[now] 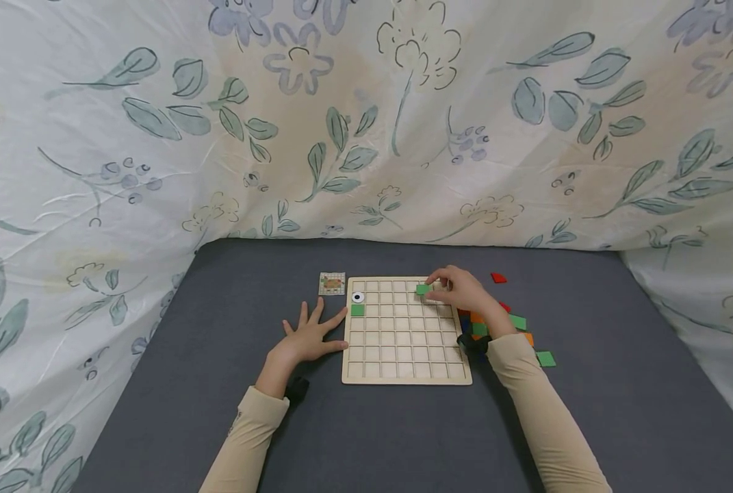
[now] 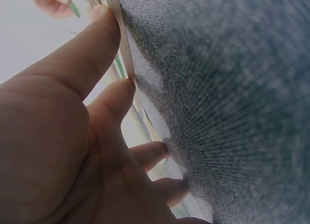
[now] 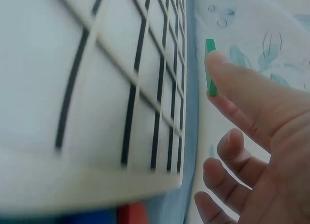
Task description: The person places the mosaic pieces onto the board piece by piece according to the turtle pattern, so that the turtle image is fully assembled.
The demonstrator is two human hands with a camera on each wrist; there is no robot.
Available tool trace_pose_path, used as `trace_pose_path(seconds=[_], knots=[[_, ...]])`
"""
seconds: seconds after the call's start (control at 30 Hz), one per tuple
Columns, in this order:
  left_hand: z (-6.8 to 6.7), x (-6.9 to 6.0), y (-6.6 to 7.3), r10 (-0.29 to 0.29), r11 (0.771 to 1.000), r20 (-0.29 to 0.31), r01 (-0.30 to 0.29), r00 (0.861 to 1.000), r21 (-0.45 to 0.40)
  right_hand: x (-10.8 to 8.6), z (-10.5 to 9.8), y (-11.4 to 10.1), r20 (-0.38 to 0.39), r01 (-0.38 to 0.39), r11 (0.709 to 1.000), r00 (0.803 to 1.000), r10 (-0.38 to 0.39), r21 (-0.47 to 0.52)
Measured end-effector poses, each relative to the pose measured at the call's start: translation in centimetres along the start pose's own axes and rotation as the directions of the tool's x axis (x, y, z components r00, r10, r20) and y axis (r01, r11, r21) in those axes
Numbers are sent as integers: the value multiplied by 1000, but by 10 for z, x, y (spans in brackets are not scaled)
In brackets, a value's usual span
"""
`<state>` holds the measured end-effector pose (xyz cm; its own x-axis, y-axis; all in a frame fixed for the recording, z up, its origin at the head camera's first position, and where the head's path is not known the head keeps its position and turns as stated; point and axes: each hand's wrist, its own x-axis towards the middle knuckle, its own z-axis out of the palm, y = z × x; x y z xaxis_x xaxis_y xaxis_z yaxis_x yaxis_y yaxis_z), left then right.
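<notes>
The right hand (image 1: 460, 292) pinched a green tile (image 1: 423, 289) above the far part of the board (image 1: 406, 337); the left hand (image 1: 308, 341), fingers spread, touched its left edge. A slackening pinch could have dropped the tile askew, a left-hand nudge shifted the board

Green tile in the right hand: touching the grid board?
Apart. The right wrist view shows it: the green tile, pinched by the right hand, stands clear of the grid board, with tablecloth and floral curtain visible between them.
</notes>
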<state>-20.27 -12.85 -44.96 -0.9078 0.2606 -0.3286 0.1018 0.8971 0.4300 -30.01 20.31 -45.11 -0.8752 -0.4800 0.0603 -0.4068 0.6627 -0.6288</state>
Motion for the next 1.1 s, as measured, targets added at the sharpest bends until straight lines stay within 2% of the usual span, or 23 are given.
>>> trace_pose_path(seconds=[0.47,0.73,1.1], knots=[[2,0,0,-4,1000,3,4,1000,-1,14,31,-29,5,29,1000,1000,-29,-4],[2,1,-1,-13,1000,5,13,1000,7,16,44,-45,-22,96,995,995,-96,15],[3,2,-2,-17,1000,6,17,1000,11,23,63,-61,-3,14,1000,1000,-14,-20]])
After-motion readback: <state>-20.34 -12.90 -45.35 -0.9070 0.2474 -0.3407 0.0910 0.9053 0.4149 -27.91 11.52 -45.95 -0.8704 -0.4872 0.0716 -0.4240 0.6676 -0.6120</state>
